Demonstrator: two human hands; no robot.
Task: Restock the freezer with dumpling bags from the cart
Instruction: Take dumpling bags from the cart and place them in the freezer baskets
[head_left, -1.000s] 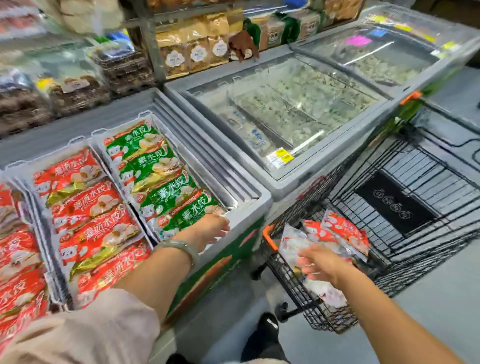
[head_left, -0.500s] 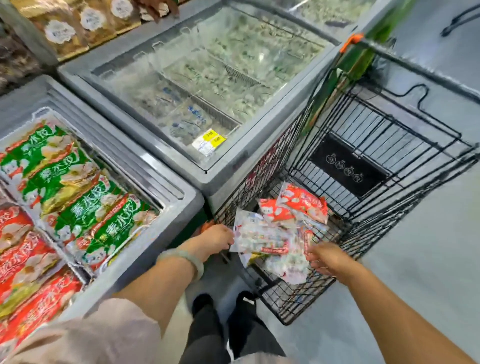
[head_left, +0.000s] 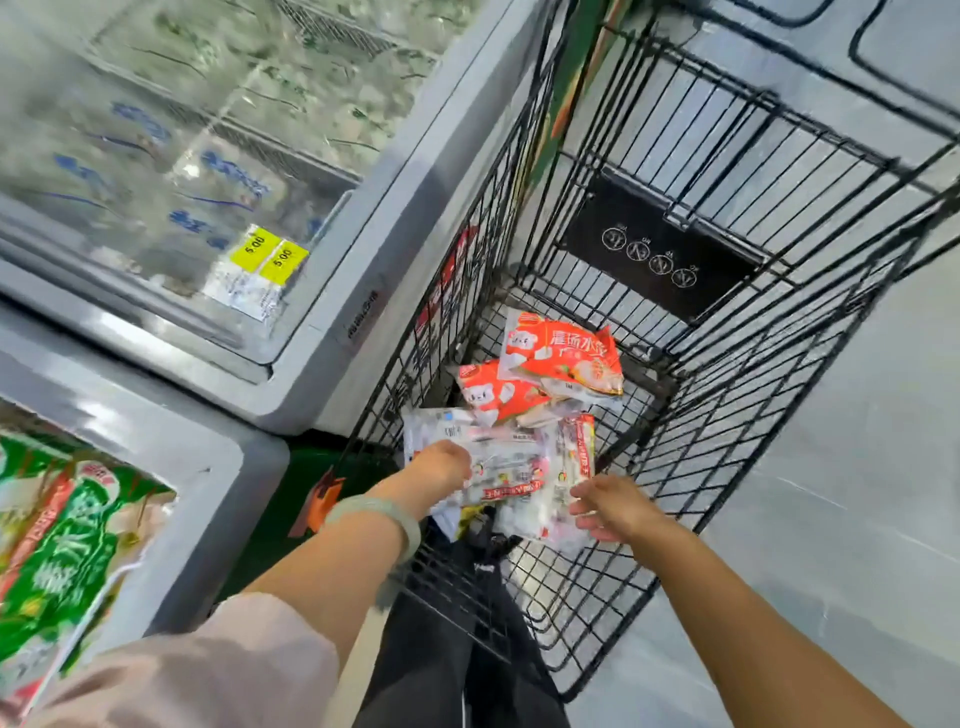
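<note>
Several dumpling bags lie in the black wire cart (head_left: 737, 395). Two red bags (head_left: 563, 358) face up at the back of the pile. In front of them lies a bag turned white side up (head_left: 519, 467). My left hand (head_left: 441, 467) grips that bag's left edge, and my right hand (head_left: 613, 506) has its fingers on the bag's right edge. The open freezer (head_left: 208, 467) at lower left holds green dumpling bags (head_left: 67, 551).
A closed glass-topped freezer (head_left: 332, 291) with yellow price tags (head_left: 270, 254) stands against the cart's left side. Grey floor (head_left: 857, 519) lies to the right of the cart. My dark trouser legs show below the cart's near end.
My view has swung down and right from the open freezer to the cart. My left hand left the green bags and came into the cart onto the white-backed bag.
</note>
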